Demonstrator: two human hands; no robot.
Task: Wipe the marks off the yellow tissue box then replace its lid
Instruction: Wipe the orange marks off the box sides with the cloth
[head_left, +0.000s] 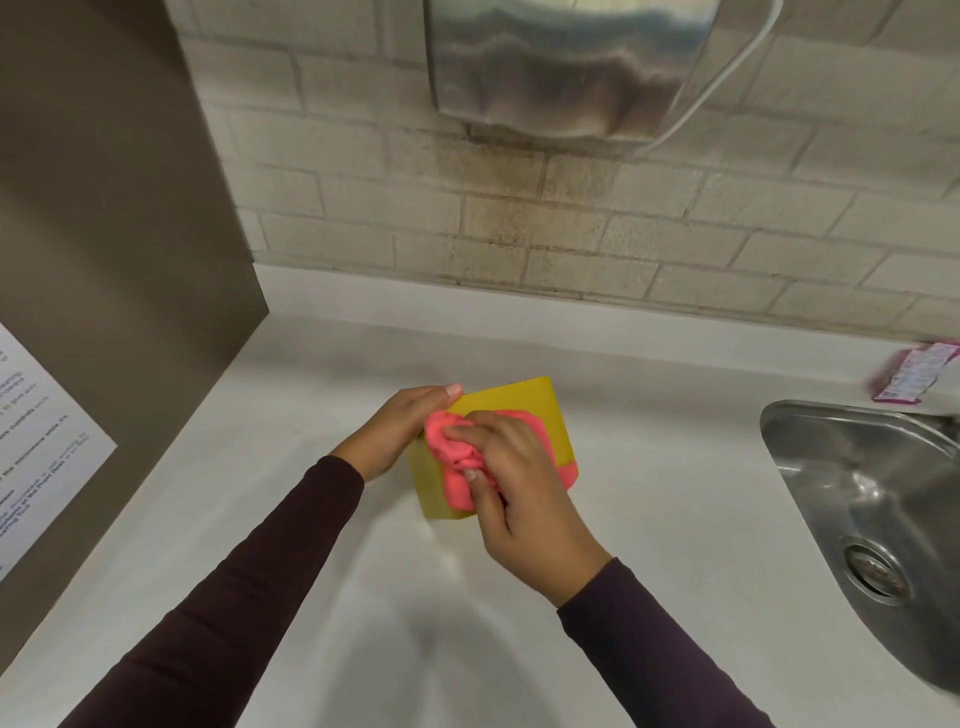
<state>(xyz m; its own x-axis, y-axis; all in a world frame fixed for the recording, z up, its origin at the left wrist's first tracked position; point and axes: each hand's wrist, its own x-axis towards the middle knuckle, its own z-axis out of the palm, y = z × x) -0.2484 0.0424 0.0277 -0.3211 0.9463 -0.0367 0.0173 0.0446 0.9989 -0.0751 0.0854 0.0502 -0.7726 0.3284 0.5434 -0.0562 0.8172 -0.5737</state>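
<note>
The yellow box (511, 410) stands on the white counter (311, 395), between the wall panel and the sink (857, 488). The left hand (400, 431) holds the box at its left side, fingers curled around the far edge to keep it steady. The right hand (511, 488) has its fingers closed on a bunched pink cloth (457, 457) and presses it on the top face. I judge this is the wiping step. No marks are visible where the box is uncovered, and I cannot see a lid. Next, the rubbing should cover the remaining faces, then the lid must be found and fitted
</note>
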